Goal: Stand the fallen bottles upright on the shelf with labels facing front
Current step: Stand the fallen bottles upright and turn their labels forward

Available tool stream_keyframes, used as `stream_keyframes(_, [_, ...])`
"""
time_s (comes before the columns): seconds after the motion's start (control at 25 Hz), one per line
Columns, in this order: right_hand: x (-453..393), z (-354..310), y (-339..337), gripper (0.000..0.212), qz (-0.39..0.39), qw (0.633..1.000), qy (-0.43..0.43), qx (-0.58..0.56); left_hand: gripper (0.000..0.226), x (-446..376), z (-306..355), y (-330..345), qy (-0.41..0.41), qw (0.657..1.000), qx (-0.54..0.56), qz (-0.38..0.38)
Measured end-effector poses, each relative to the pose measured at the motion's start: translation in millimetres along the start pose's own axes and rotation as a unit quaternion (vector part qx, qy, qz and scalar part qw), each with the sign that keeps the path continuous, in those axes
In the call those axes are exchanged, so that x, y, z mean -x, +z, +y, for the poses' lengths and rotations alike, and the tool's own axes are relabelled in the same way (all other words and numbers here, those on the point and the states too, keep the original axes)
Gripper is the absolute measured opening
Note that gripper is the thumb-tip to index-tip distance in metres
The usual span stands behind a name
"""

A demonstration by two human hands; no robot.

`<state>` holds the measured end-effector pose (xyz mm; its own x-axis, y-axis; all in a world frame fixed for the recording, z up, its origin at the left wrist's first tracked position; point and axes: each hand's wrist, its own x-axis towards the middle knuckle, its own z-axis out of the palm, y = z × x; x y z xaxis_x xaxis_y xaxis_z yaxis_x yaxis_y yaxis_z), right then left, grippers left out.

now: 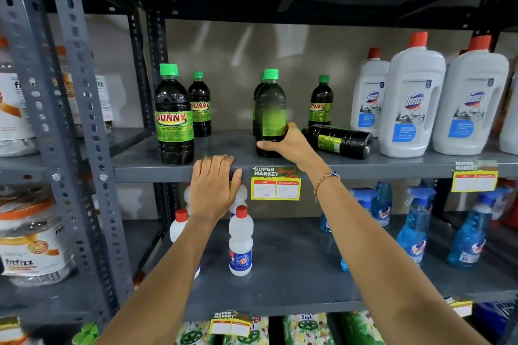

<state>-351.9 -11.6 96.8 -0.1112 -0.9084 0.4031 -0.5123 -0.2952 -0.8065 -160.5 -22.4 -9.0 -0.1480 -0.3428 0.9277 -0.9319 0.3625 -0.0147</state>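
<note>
My right hand (288, 145) grips the base of a dark green-capped bottle (269, 109) that stands upright on the grey shelf (224, 145); its label looks turned sideways and blurred. Just right of it a same-type bottle (340, 141) lies on its side, base toward the right. Upright Sunny bottles stand at front left (173, 117), back left (199, 105) and back right (321, 102), labels facing front. Another one is mostly hidden behind the held bottle. My left hand (214, 186) rests flat on the shelf's front edge, holding nothing.
Large white Domex bottles (412, 98) fill the right of the same shelf. A price tag (276, 183) hangs on the shelf edge. Below stand small white red-capped bottles (240, 244) and blue spray bottles (414, 227). A perforated steel upright (81, 131) rises at the left.
</note>
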Motion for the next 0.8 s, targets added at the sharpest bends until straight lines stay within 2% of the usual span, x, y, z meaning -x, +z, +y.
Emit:
stream_keyframes(0.08, [-3.0,2.4,0.4,0.072,-0.007,1.0,0.013,0.025,0.038,0.4,0.4,-0.5,-0.002,1.0,0.0,-0.002])
stream_keyframes(0.2, [0.0,1.7,6.5,0.08,0.037,0.996,-0.004,0.08,0.038,0.5,0.6,-1.8,-0.001,1.0,0.001,-0.004])
stream_keyframes(0.28, [2.2,-1.6,7.4,0.084,0.038,0.997,-0.01,0.067,0.038,-0.1,0.7,-2.9,0.001,1.0,0.004,-0.002])
stream_keyframes(0.44, [-0.4,0.1,0.0,0.081,-0.027,0.999,0.032,-0.006,0.038,0.6,0.6,-2.3,0.002,1.0,0.007,0.003])
stream_keyframes(0.64, [2.6,1.7,3.3,0.084,0.016,0.999,0.003,0.035,0.037,0.5,1.6,-1.5,0.003,1.0,0.014,0.018])
stream_keyframes(0.8, [-2.3,1.3,2.4,0.07,-0.028,0.999,0.027,-0.014,0.038,0.2,2.1,-1.8,-0.002,1.0,0.018,0.01])
